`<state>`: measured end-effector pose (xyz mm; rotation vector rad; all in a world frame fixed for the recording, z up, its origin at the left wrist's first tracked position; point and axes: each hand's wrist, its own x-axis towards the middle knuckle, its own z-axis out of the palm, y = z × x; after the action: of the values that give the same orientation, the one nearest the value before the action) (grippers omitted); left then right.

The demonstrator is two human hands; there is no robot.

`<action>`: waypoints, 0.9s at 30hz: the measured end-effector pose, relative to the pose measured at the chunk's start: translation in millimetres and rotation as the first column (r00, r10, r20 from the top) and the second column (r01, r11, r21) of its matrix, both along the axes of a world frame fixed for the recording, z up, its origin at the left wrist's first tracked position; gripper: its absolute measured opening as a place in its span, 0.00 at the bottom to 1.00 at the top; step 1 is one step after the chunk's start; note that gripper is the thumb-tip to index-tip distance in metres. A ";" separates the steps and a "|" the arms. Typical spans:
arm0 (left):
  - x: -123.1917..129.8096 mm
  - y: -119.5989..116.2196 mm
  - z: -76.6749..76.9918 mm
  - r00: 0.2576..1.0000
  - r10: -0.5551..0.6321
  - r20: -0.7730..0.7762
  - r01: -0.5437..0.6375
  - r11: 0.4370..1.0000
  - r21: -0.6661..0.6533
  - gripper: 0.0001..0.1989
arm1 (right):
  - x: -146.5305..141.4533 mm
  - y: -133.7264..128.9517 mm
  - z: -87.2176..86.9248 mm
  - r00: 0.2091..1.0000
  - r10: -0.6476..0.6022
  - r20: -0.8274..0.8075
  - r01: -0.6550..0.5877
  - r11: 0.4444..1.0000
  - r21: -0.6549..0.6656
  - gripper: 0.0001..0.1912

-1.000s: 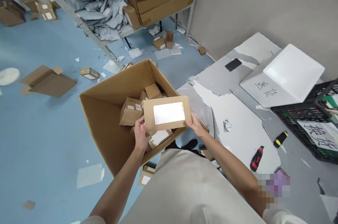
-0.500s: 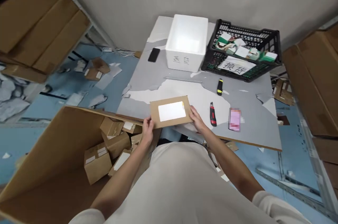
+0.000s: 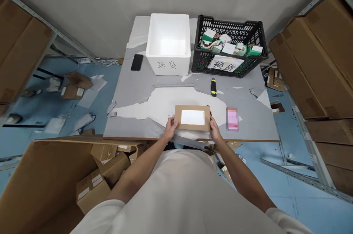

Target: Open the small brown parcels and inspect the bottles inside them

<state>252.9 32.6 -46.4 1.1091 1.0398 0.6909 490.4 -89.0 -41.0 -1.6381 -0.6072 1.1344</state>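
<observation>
A flat brown cardboard box with a white label on top is held level between both hands over the front part of the table. My left hand grips its left end near the front corner. My right hand is closed on its right end. Just past the right end a dark bit of a tool shows, mostly hidden by the box and hand. A black and yellow cutter lies beyond the box, and a pink blurred item lies to the right of my right hand.
A white foam box and a black crate holding green and white packets stand at the table's back. A black phone lies left of them. Below left is a large carton with several smaller boxes. Shelved cartons flank both sides.
The view has turned and levelled, so the table appears further left. The held box has tilted straight, and it and my right hand now cover most of the red and black cutter.
</observation>
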 end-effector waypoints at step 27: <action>-84.5 45.8 -20.1 0.886 -0.221 -0.407 0.342 0.905 0.253 0.26 | -49.7 25.8 -22.6 0.988 0.105 0.116 -0.079 0.975 -0.209 0.25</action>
<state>168.4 78.4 -66.5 1.6882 1.0695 0.4238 440.8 -63.1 -63.6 -1.8850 -0.6720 1.1988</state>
